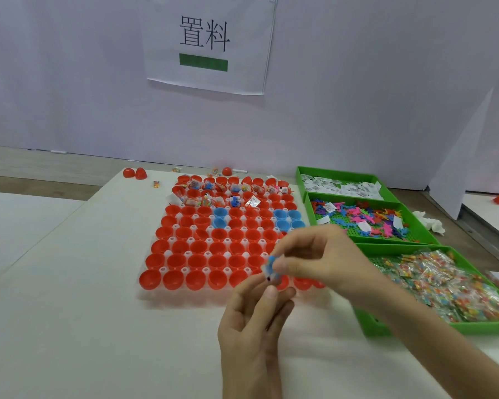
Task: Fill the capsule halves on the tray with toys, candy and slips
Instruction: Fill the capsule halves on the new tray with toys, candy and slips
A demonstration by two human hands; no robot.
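Writing anywhere?

Yes. A paper sheet (208,44) on the wall carries two large black characters, 置料, above a green bar (203,62). The print on the slips (343,186) in the far green bin is too small to read.

And the hands?

The right hand (326,260) pinches a small blue toy (271,262), blurred, with something white on it. The left hand (254,323), fingers curled, holds the same piece from below. Both are over the near right corner of the tray (144,295).

The capsule halves (173,279)?

Mostly red, a few blue ones (221,213), standing open in the tray. Only the far rows (231,191) contain something. Right of the tray, the middle bin keeps coloured toys (357,221) and the near bin wrapped candy (444,280).
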